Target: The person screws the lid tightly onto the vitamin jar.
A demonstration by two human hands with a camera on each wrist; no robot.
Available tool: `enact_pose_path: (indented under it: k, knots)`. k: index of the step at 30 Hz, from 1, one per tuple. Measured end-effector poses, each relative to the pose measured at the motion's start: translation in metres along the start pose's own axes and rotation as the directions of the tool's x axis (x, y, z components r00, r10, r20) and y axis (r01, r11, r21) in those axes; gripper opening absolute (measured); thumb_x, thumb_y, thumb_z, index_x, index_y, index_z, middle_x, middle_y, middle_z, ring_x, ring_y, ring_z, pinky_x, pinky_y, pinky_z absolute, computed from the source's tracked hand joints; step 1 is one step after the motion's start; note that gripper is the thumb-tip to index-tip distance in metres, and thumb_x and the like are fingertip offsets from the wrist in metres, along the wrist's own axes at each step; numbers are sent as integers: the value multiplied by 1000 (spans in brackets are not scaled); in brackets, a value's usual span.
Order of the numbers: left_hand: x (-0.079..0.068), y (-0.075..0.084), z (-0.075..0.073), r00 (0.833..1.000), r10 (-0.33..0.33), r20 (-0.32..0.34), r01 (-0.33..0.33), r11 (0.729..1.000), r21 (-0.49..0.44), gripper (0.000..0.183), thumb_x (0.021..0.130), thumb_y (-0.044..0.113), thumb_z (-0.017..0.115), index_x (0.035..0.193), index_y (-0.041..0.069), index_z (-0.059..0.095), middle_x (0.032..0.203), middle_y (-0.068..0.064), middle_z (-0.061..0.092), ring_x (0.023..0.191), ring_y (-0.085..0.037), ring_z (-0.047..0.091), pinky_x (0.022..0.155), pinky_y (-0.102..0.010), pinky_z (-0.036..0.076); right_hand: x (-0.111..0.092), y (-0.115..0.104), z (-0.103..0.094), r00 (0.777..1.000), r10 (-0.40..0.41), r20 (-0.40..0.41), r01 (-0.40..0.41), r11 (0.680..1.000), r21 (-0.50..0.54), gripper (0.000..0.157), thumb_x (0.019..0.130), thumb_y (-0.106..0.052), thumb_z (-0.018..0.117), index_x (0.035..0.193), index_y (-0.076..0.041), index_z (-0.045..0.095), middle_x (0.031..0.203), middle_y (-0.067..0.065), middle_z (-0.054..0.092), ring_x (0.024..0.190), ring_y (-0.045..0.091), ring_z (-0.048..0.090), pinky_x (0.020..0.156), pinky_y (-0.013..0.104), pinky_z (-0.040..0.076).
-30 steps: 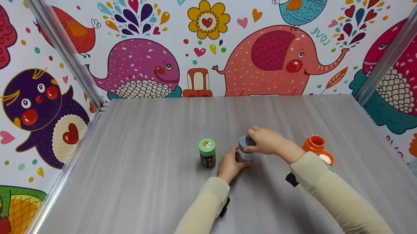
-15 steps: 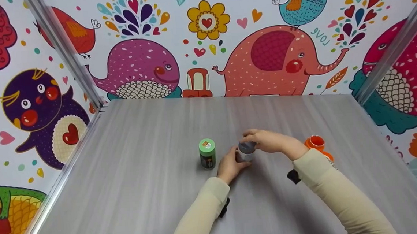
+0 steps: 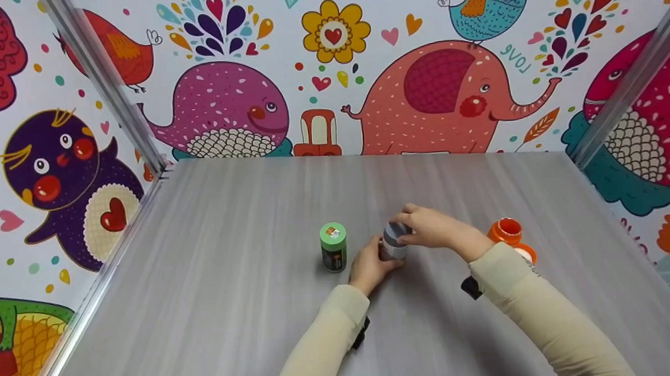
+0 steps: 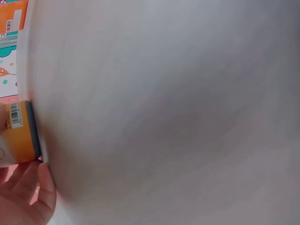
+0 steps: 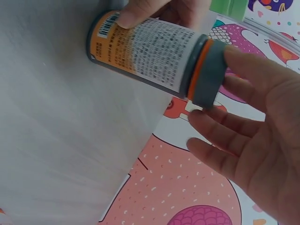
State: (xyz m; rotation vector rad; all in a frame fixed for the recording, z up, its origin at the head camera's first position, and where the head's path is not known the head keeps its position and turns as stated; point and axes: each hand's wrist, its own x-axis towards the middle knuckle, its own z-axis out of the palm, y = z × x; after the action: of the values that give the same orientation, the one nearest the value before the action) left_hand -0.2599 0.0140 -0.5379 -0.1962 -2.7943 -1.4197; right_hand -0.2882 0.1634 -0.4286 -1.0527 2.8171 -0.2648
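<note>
Bright cartoon walls (image 3: 416, 5) stand round the far and side edges of a grey desk (image 3: 231, 301). Leftmost on it, a little short of the middle between the left and right edges, the green jar (image 3: 333, 253) stands upright with its lid (image 3: 332, 233) on and neither hand touching it. Just to its right, the left hand (image 3: 370, 266) is wrapped round the body of the grey jar (image 5: 154, 56), near the middle of the desk. That jar looks upright, its base at or very near the surface. Above it, the right hand (image 3: 432, 226) pinches the grey cap (image 5: 210, 75) between thumb and fingers; the cap sits on the neck over an orange band, and whether it has loosened cannot be told. Further right, towards the right edge, the orange jar (image 3: 504, 232) stands uncapped, its orange cap (image 3: 526, 252) just beside it, pale inside up and partly behind the sleeve (image 3: 512, 276). As things lie, one jar appears done, the grey one is being worked on, and the green one is untouched.
</note>
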Motion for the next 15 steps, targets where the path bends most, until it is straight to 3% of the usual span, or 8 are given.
enact_pose_path:
  k: [5, 7, 11, 15]
  knots:
    - [1, 0, 0, 1000, 6, -2, -6, 1000, 7, 56, 73, 30, 76, 120, 11, 52, 110, -5, 63, 100, -19, 59, 86, -35, 46, 0, 0, 4, 998, 56, -33, -57, 998, -38, 42, 85, -30, 65, 118, -5, 57, 104, 14, 54, 83, 21, 56, 69, 36, 50]
    - [1, 0, 0, 1000, 9, -3, -9, 1000, 8, 55, 74, 30, 76, 119, 11, 52, 110, -5, 63, 100, -18, 59, 86, -35, 46, 0, 0, 4, 998, 40, -44, -42, 998, -43, 43, 84, -29, 66, 119, -5, 57, 106, 14, 54, 86, 23, 56, 72, 38, 49]
    - [0, 0, -1, 1000, 10, 2, -10, 1000, 5, 53, 73, 31, 76, 117, 12, 53, 107, -4, 63, 96, -18, 59, 83, -34, 47, -1, 3, -1, 997, -80, -17, 81, 996, 26, 41, 85, -12, 65, 123, -3, 54, 121, 20, 50, 105, 32, 53, 85, 44, 47]
    - [-1, 0, -1, 1000, 5, 9, -5, 1000, -2, 52, 73, 31, 76, 116, 13, 53, 105, -4, 63, 94, -17, 59, 81, -34, 47, -1, 6, -7, 980, -191, 57, 186, 979, 88, 40, 84, 7, 57, 123, 1, 54, 131, 25, 44, 119, 38, 45, 92, 47, 43]
